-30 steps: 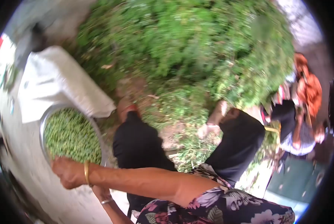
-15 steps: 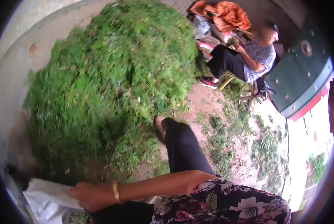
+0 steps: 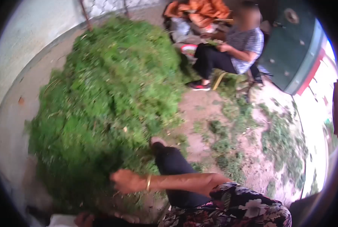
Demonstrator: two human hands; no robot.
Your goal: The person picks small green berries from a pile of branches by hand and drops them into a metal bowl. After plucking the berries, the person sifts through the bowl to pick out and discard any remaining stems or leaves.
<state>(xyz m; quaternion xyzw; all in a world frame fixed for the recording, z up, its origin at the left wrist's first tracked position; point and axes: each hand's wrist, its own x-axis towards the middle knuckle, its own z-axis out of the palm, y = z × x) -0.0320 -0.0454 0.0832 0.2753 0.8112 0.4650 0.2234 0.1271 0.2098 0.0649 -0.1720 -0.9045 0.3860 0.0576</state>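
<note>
A large heap of green leafy plants (image 3: 108, 94) fills the left and middle of the view. My right hand (image 3: 125, 181), with a gold bangle on the wrist, reaches across my body to the heap's near edge; its fingers look curled in, and blur hides whether any stems are in them. My left hand (image 3: 84, 218) shows only partly at the bottom edge, beside a corner of a white sack (image 3: 59, 220). My black-trousered leg (image 3: 172, 166) stretches toward the heap.
Another person (image 3: 233, 49) sits at the back right, handling greens. Behind them are an orange cloth (image 3: 199, 9) and a green metal door (image 3: 290, 49). Scattered greens (image 3: 233, 143) lie on the dirt floor. A pale wall (image 3: 21, 49) runs along the left.
The view has swung up and away from the metal bowl of green peas and the sack. My right hand moved from the sack to the heap's edge.
</note>
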